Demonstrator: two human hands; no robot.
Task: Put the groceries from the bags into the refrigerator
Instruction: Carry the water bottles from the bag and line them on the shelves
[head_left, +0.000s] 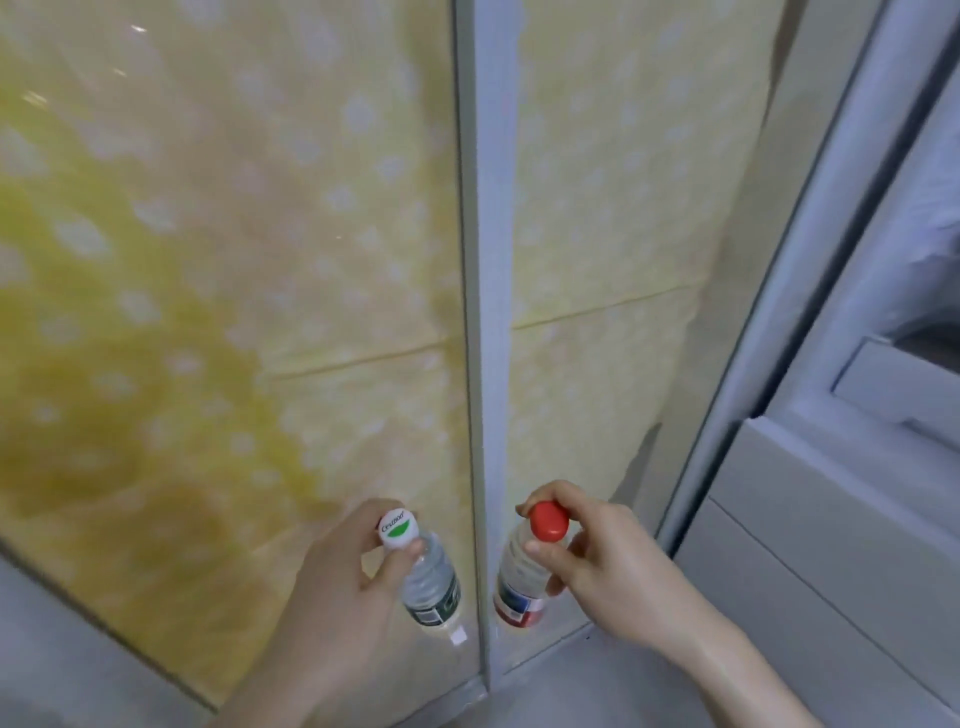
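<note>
Left hand (332, 577) pinches white-cap bottle (423, 571) left of grey post (488, 312); right hand (597, 551) pinches red-cap bottle (519, 577) right of it (both upright). Cap-only hold: bottle may slip, fall.

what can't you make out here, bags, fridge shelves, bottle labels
Head view only:
- Grocery bags: none in frame.
- Refrigerator interior: cut off at the right edge, blurred.
- Label text on the red-capped bottle and white-capped bottle: too small; left hand and right hand cover the necks.

A yellow, white-dotted lined shelf (208, 322) carried two clear plastic bottles, white-capped (431, 582) and red-capped (519, 587), standing close together.
</note>
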